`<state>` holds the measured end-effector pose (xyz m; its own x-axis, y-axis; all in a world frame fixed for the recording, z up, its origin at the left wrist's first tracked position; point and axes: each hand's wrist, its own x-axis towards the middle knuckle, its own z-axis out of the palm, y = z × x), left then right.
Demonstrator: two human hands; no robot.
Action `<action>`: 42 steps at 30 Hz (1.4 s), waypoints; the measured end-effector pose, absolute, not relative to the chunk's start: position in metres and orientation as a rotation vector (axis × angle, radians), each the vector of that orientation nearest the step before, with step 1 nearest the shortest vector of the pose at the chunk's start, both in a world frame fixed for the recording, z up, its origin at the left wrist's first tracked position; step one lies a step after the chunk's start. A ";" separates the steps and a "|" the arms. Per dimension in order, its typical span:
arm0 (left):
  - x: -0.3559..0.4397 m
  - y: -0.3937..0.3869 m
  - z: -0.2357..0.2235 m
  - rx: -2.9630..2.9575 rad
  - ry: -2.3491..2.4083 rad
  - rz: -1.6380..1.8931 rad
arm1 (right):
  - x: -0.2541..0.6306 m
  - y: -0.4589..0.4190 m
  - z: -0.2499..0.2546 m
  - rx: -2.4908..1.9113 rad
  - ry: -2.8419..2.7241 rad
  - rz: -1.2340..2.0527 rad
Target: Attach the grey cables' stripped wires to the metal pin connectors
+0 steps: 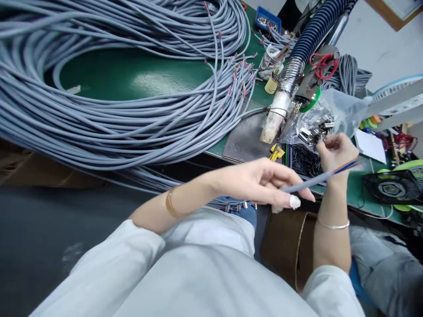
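Observation:
My left hand (264,180) is closed around a grey cable (309,182), and its thumb tip has a white covering. The cable's end points right, with thin coloured wires (346,166) fanning out bare of the grey jacket, in front of my right wrist. My right hand (340,152) reaches to a clear plastic bag (346,108) of small metal connectors (315,132). Its thumb and fingers pinch at the edge of the pile; what is between them is too small to make out. Just below the bag sits a tray of small black parts (302,160).
Big coils of grey cable (132,119) cover the left of the green table (119,70). A ribbed hose (307,42) slants down to a dark plate (246,138). A small black fan (391,187) lies at right. Below stands a brown box (284,246); another person's leg (380,264) is beside it.

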<state>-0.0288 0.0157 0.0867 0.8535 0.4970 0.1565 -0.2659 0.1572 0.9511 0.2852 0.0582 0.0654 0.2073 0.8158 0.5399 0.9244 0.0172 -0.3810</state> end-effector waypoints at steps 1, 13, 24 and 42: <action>-0.016 0.011 0.076 1.221 0.167 0.492 | 0.280 0.044 0.066 -1.736 -1.545 -0.073; 0.002 0.002 -0.009 0.901 0.748 0.959 | 0.184 -0.050 0.022 -1.346 -1.287 0.534; 0.009 0.001 -0.015 0.893 0.716 0.876 | 0.162 -0.039 0.003 -1.385 -1.340 0.363; 0.014 -0.004 -0.023 1.175 0.739 0.976 | 0.166 -0.039 -0.003 -1.390 -1.395 0.502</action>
<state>0.0139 -0.0042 -0.0232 0.4143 0.9100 0.0160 -0.2307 0.0879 0.9690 0.1658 -0.0391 -0.0032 0.2311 0.8996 0.3706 0.4577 0.2356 -0.8573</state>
